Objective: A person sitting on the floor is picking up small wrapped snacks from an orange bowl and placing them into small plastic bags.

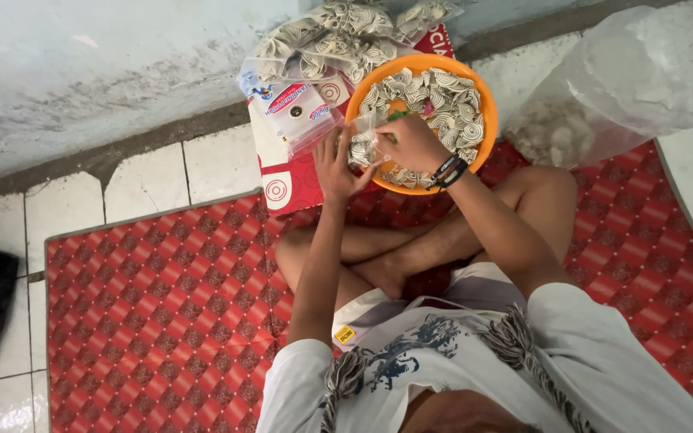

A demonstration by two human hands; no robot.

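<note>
From the head view, a person sits cross-legged on a red patterned mat (162, 305). The left hand (338, 168) grips the open mouth of a small clear bag (362, 144) at the near rim of an orange bowl (487, 120) full of pale spiral crackers (443, 100). The right hand (411, 144), wristband on, is clenched around crackers at that bag's mouth. The bowl stands at the mat's far edge, beside filled packets (298, 112) and a large clear sack (603, 88).

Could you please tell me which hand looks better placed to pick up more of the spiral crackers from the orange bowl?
Probably the right hand: it already lies over the orange bowl among the spiral crackers. The left hand holds the small clear bag at the rim.
</note>
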